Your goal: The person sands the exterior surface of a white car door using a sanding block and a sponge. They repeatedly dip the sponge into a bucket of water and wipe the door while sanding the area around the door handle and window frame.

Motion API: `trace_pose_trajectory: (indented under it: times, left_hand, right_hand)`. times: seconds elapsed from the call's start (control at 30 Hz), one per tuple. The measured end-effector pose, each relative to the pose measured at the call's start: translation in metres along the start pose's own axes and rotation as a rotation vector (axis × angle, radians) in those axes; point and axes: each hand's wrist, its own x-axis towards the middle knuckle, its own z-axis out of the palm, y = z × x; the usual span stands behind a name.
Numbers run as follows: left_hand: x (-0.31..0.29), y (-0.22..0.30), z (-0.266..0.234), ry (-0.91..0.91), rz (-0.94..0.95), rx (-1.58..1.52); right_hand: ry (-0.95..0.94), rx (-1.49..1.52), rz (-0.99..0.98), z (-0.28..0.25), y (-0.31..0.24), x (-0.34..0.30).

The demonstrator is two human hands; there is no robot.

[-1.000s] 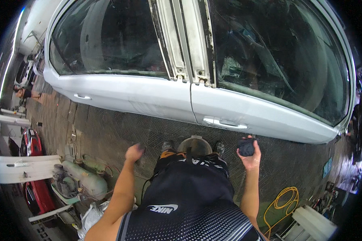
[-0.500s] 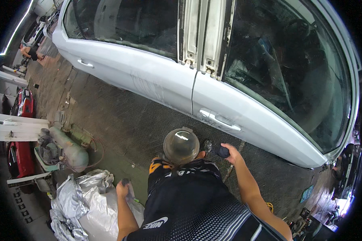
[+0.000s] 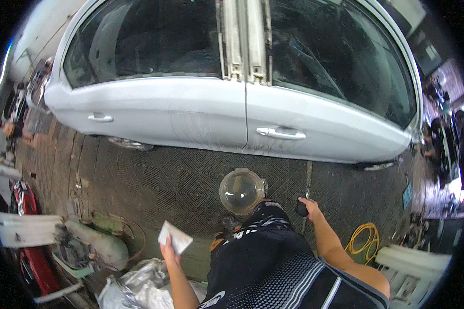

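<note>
At 7 o'clock, the left hand [image 3: 168,251] grasps a pale sheet [image 3: 179,238], flat and straight-edged, between its fingers; at 4 o'clock, the right hand [image 3: 313,209] has its fingers curled around a dark rounded pad [image 3: 301,208], whose firmness cannot be told. Both pieces are apart from the bodywork, so the step in hand is judged to be one of carrying materials rather than working a surface. Any contact with the panels would call for a reach toward 12 o'clock and an even press over curved metal. There, the silvery rear door [image 3: 139,105] and front door [image 3: 335,131] meet at a narrow seam; a hazy, swirled patch dulls the rear door beside it. Just below centre, toward 6 o'clock, stands a round bucket [image 3: 223,191] with a glossy interior, on dark, finely patterned matting [image 3: 175,180]. Crinkled silver sheeting [image 3: 139,288] lies at 7 o'clock; a coiled yellow hose [image 3: 351,242], smooth and looped, at 4 o'clock
</note>
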Motion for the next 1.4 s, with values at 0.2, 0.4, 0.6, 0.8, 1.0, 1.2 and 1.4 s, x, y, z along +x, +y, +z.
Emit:
trace_pose_trajectory:
  times: [0.2, 0.4, 0.6, 0.8, 1.0, 1.2, 1.4]
  left_hand:
    - [-0.030, 0.204, 0.276, -0.658, 0.865, 0.806]
    - [-0.117, 0.285, 0.498, -0.976, 1.719, 1.384]
    - [-0.125, 0.274, 0.624, -1.049, 1.913, 1.844]
    - [-0.123, 0.258, 0.652, -1.187, 2.020, 1.959]
    - [-0.123, 0.261, 0.662, -1.320, 2.089, 1.906]
    - [-0.121, 0.268, 0.663, -1.421, 2.037, 1.854]
    - [-0.110, 0.258, 0.650, -1.317, 2.063, 1.914]
  right_hand:
    - [0.051, -0.315, -0.515, 0.063, -0.031, -0.064]
    - [-0.249, -0.420, -1.294, 0.194, -0.195, -0.159]
    - [-0.438, -0.257, -1.299, 0.297, -0.301, -0.190]
    - [-0.355, -0.088, -1.272, 0.326, -0.317, -0.172]
    - [-0.372, -0.040, -1.313, 0.329, -0.320, -0.166]
    - [-0.341, -0.111, -1.310, 0.331, -0.320, -0.169]
    - [-0.322, -0.187, -1.332, 0.338, -0.310, -0.154]
